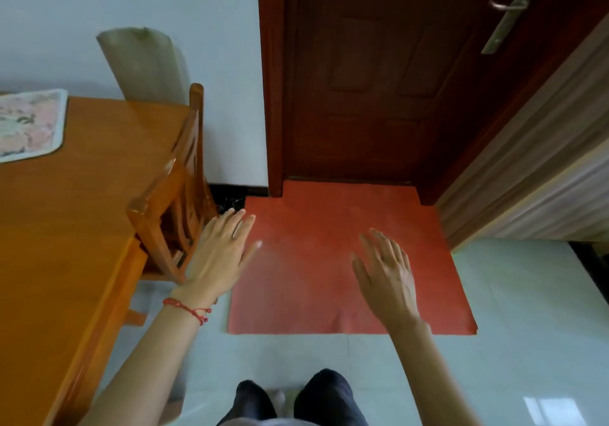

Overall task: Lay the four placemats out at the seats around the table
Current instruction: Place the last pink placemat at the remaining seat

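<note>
One floral placemat [28, 124], pale with pink flowers, lies flat on the orange wooden table [75, 201] at the far left; its left part is cut off by the frame edge. My left hand [219, 254] hovers with spread fingers beside the table's corner, close to a chair. My right hand [387, 275] is held out over the floor, fingers apart. Neither hand holds anything. No other placemat is in view.
A wooden chair [174, 182] is tucked against the table's right end. A red floor mat [333, 261] lies before a dark red door [379, 73]. A rolled pale mat [145, 63] leans on the wall. A curtain [540, 162] hangs at right. My legs show below.
</note>
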